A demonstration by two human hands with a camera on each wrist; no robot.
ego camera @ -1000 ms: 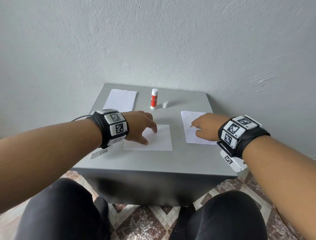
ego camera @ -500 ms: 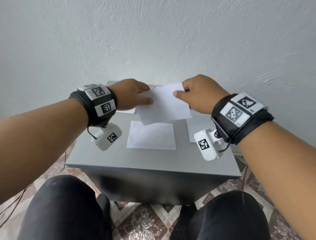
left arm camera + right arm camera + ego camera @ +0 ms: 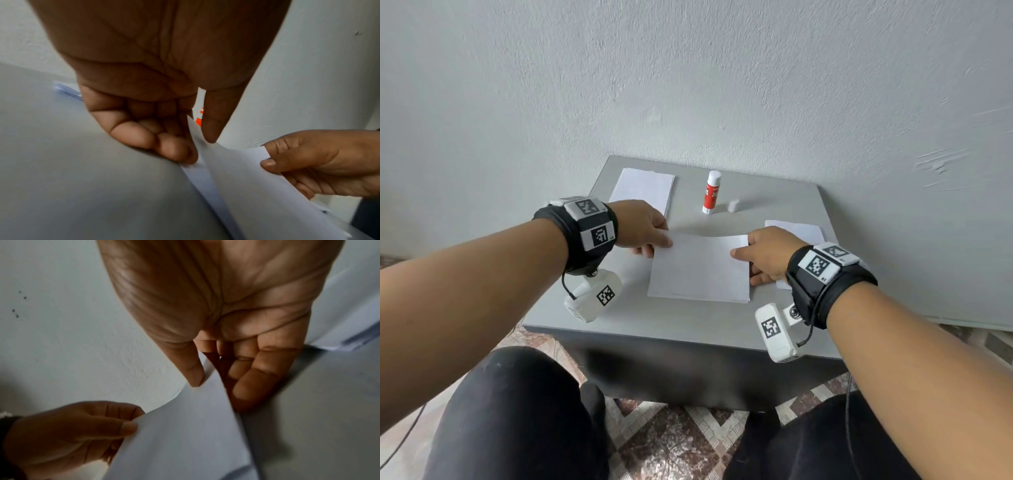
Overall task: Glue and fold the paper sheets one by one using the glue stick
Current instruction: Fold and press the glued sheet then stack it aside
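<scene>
Both hands hold one white sheet (image 3: pixel 698 267) by its far corners, low over the grey table (image 3: pixel 654 322). My left hand (image 3: pixel 659 245) pinches the far left corner between thumb and fingers, and the left wrist view shows the same left hand (image 3: pixel 197 146) pinching the sheet (image 3: pixel 257 186). My right hand (image 3: pixel 744 263) pinches the far right corner, with the right hand (image 3: pixel 209 378) and sheet (image 3: pixel 185 434) close up in the right wrist view. Under it lies another sheet (image 3: pixel 197 175) flat on the table. The red and white glue stick (image 3: pixel 712 193) stands uncapped at the back.
The glue stick's white cap (image 3: pixel 733 205) lies just right of it. A paper pile (image 3: pixel 643 186) sits at the back left and another paper pile (image 3: pixel 794 229) at the right edge. The wall rises right behind the table. My knees are below the front edge.
Both hands lifted a sheet from the right pile, raised it in the air, then brought it down over the sheet in the middle of the table.
</scene>
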